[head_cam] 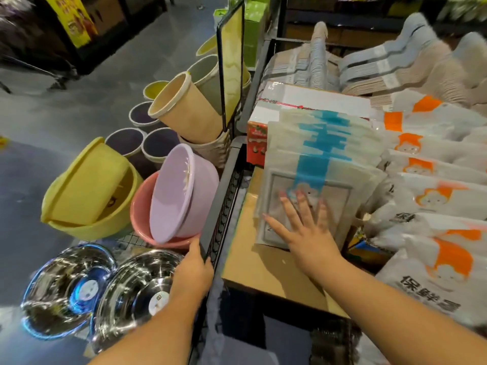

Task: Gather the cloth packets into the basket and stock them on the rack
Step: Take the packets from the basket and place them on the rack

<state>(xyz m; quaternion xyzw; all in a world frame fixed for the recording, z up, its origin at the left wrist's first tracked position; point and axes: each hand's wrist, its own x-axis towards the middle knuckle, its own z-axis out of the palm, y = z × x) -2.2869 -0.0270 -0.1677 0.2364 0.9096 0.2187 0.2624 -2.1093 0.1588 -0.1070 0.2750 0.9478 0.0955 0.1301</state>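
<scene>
Pressing flat, the right hand (303, 233), fingers (305, 206) straight, lies on the nearest cloth packet (311, 172), front of a row receding along the rack (224, 191); the left hand (193, 272) grips its left edge.

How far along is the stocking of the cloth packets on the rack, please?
A row of blue-striped packets already leans on the rack. The right hand presses flat on the front one; the left hand grips its frame. No basket shows, so what remains is unclear.
</scene>
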